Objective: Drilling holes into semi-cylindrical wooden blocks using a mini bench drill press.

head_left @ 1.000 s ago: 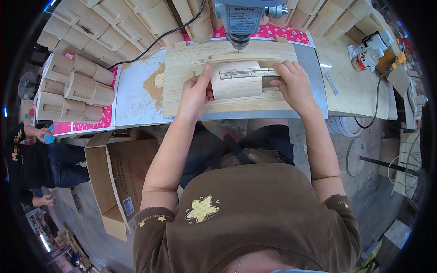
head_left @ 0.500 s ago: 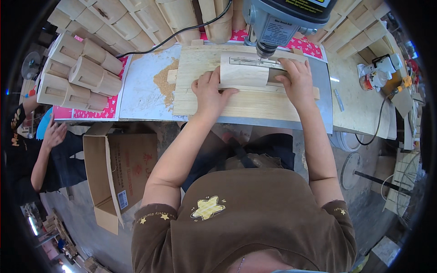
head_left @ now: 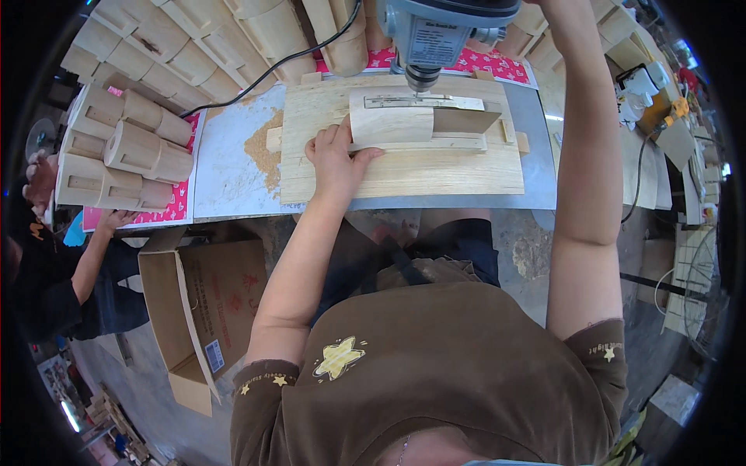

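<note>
A pale wooden cylinder (head_left: 388,123) with a slot along its upper side lies in a wooden jig board (head_left: 458,175) on the bench. My left hand (head_left: 339,158) grips its left end, thumb stretched along the front wooden rail (head_left: 458,144). A flat grey-brown piece (head_left: 470,119) sticks out from the cylinder's right end. Above the slot hangs the chuck (head_left: 422,78) of a blue-grey bench drill (head_left: 439,35), its thin bit pointing down. My right hand (head_left: 561,6) is raised at the top edge, right of the drill; its fingers are cut off from view.
Similar wooden cylinders (head_left: 149,147) are stacked at the left and back. Sawdust (head_left: 264,151) lies left of the jig. A black cable (head_left: 272,71) crosses behind. An opened cardboard box (head_left: 221,303) stands below. At far left is another person's hand (head_left: 116,220).
My right hand has left the cylinder's right end and risen to the upper right, beside the drill. My left hand stays on the cylinder. The view has shifted slightly.
</note>
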A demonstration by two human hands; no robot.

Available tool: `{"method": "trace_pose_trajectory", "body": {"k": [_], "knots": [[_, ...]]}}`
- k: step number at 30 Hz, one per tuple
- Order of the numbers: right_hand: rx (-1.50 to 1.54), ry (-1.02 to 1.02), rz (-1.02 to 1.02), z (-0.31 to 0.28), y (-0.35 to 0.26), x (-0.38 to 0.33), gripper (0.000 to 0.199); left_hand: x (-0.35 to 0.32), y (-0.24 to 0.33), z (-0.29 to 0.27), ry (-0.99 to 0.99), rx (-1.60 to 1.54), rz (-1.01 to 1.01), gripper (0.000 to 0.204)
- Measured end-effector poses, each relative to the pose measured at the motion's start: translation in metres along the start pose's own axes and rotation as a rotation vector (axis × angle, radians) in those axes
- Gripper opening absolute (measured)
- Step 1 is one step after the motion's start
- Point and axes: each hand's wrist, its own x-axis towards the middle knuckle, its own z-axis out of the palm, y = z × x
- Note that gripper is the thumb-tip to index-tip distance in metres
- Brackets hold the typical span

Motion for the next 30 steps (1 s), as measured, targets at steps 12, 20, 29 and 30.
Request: {"method": "trace_pose_trajectory", "body": {"k": [12,20,29,30], "knots": [[-0.111,0.019,-0.103,-0.007,-0.014,-0.136,0.005,-0.002,-0.001,-0.004,-0.015,0.013,-0.035,0.068],[-0.224,0.051,-0.366,0.012,0.057,-0.160,0.006,-0.001,0.002,-0.004,-0.020,0.004,-0.016,0.069],[-0.396,0.085,-0.454,-0.003,-0.028,-0.029,0.019,0.000,0.005,0.000,-0.026,0.034,-0.022,0.070],[-0.360,0.061,-0.245,0.009,-0.038,-0.015,0.028,-0.001,0.010,0.009,-0.003,0.052,-0.010,0.070]]}}
